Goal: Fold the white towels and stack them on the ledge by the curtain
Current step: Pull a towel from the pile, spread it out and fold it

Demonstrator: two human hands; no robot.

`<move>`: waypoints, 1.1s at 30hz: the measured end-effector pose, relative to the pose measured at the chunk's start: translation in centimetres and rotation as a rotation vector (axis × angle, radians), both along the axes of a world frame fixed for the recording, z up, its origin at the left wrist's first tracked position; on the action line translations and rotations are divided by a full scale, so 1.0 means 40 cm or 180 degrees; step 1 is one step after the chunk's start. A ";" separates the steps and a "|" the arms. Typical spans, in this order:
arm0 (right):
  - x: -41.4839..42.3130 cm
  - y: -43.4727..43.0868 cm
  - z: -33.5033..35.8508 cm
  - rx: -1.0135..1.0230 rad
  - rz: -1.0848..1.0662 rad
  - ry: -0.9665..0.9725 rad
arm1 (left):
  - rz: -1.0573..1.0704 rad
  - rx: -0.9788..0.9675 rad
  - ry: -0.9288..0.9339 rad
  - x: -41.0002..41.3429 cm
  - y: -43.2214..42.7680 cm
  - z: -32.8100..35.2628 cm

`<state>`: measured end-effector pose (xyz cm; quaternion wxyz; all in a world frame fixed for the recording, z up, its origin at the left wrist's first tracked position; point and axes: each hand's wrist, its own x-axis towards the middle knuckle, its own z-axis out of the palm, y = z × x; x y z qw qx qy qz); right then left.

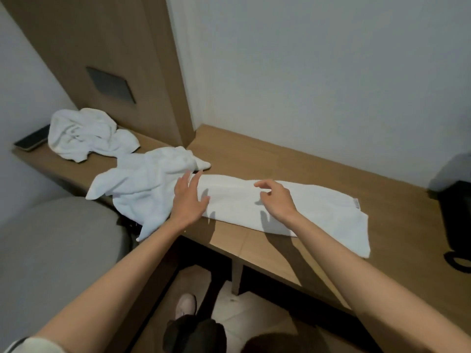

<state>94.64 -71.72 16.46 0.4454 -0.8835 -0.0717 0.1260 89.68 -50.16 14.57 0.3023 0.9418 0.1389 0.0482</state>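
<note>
Step in hand: folding first towel. Flat towel (293, 210) lies as long strip on wooden ledge (280, 159), probably already folded lengthwise. Left hand (188, 200) spread, fingers straight, on strip's left end. Right hand (276, 198) loosely curled over middle, holding nothing; whether it touches cloth, hard to tell. Near crumpled towel (142, 179) and far crumpled towel (84, 133) wait at left. Next: pinch one end, carry it over to other end, edges matched.

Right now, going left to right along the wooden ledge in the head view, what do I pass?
A dark flat device, crumpled towel, second loose towel, left hand, right hand, black object at the right edge. The long flat towel lies under both hands, so it has no single place.
</note>
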 end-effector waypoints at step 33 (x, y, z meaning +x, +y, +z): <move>0.363 1.085 0.260 0.1507 0.0822 -0.0229 | 0.0194 -0.0244 -0.1636 0.284 0.979 0.257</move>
